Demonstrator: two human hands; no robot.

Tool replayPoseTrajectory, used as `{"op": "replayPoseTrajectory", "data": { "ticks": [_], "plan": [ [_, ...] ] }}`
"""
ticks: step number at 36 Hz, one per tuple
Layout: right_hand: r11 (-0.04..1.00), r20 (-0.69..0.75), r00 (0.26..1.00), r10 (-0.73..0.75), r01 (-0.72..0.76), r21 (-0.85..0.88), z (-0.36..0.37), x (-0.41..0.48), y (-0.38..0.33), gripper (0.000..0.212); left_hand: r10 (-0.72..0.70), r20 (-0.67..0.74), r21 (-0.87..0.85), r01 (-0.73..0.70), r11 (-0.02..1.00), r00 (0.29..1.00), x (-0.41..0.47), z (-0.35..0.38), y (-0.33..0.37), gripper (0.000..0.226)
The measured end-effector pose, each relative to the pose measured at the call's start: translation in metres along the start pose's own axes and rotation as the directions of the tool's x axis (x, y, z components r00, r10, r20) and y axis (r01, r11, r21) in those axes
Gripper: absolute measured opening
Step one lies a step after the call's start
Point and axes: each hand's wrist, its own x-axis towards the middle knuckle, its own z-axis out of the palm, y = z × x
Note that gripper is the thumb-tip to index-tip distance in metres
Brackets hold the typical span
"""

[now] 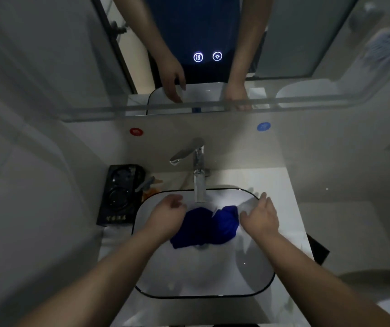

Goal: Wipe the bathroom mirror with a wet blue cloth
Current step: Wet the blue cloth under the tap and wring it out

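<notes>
Over the sink (201, 277), the loosely curled left hand (165, 214) and spread-fingered right hand (263, 217) flank the blue cloth (207, 228).

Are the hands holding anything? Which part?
No, nothing. The blue cloth lies in the sink between the left hand and right hand, neither gripping it.

We cannot read the print on the black box (116, 197). The left hand (165, 214) hides the left edge of the blue cloth (203, 230). The top edge of the picture cuts off the mirror (201, 31). The right hand (261, 218) is blurred.
</notes>
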Motion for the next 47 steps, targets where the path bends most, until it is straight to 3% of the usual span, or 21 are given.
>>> {"op": "replayPoseTrajectory", "data": {
  "ticks": [3,6,9,13,16,19,22,25,29,32,35,38,40,44,47],
  "plan": [
    [0.996,0.036,0.996,0.076,-0.077,0.039,0.007,0.008,0.0,0.093,-0.083,-0.025,-0.207,0.076,0.975,0.996,0.029,-0.007,0.024,0.037],
    [0.994,-0.01,0.994,0.106,-0.106,-0.027,0.014,0.012,0.001,0.085,-0.133,0.017,-0.446,0.127,0.886,0.991,0.045,-0.01,0.046,0.011],
    [0.987,0.003,0.99,0.138,-0.137,-0.084,0.014,0.015,-0.002,0.086,-0.134,0.058,-0.567,0.143,0.811,0.989,0.055,-0.012,0.056,0.021],
    [0.988,0.077,0.991,0.112,-0.102,-0.114,0.011,0.016,0.0,0.1,-0.103,0.017,-0.535,0.096,0.84,0.995,0.061,-0.014,0.053,0.018],
    [0.992,0.103,0.991,0.09,-0.079,-0.102,0.011,0.02,0.004,0.11,-0.012,-0.082,-0.502,-0.031,0.864,0.997,0.063,-0.016,0.053,0.018],
    [0.995,0.121,0.989,0.081,-0.072,-0.076,0.01,0.022,0.006,0.114,0.067,-0.134,-0.493,-0.125,0.861,0.989,0.061,-0.014,0.051,0.018],
    [0.995,0.11,0.99,0.083,-0.077,-0.057,0.01,0.023,0.006,0.113,0.05,-0.265,-0.496,-0.181,0.849,0.963,0.057,0.001,0.033,0.019],
    [0.995,0.106,0.991,0.086,-0.081,-0.051,0.011,0.024,0.005,0.11,0.0,-0.364,-0.329,-0.128,0.936,0.932,0.054,0.03,-0.004,0.021],
    [0.994,0.078,0.994,0.08,-0.074,-0.077,0.017,0.026,0.007,0.113,-0.123,-0.188,0.018,0.128,0.992,0.975,0.063,0.081,-0.056,0.031],
    [0.991,0.056,0.997,0.047,-0.04,-0.126,0.023,0.028,0.012,0.114,-0.192,-0.039,0.371,0.192,0.908,0.981,0.075,0.121,-0.071,0.066],
    [0.989,0.048,0.999,0.024,-0.017,-0.146,0.028,0.033,0.017,0.115,-0.194,-0.052,0.596,0.187,0.781,0.98,0.083,0.149,-0.066,0.087],
    [0.987,0.025,0.999,0.027,-0.022,-0.158,0.033,0.035,0.02,0.117,-0.126,-0.098,0.681,0.159,0.715,0.987,0.099,0.155,-0.069,0.083],
    [0.985,0.006,1.0,0.029,-0.027,-0.173,0.035,0.035,0.02,0.119,-0.088,-0.047,0.717,0.095,0.691,0.995,0.109,0.149,-0.073,0.081],
    [0.973,-0.001,0.999,0.049,-0.048,-0.227,0.034,0.032,0.013,0.123,-0.105,0.034,0.591,0.064,0.804,0.994,0.117,0.136,-0.082,0.041],
    [0.939,-0.028,0.999,0.025,-0.033,-0.342,0.032,0.028,0.005,0.114,-0.095,0.092,0.598,0.021,0.801,0.991,0.114,0.134,-0.079,0.037]
  ]
}}
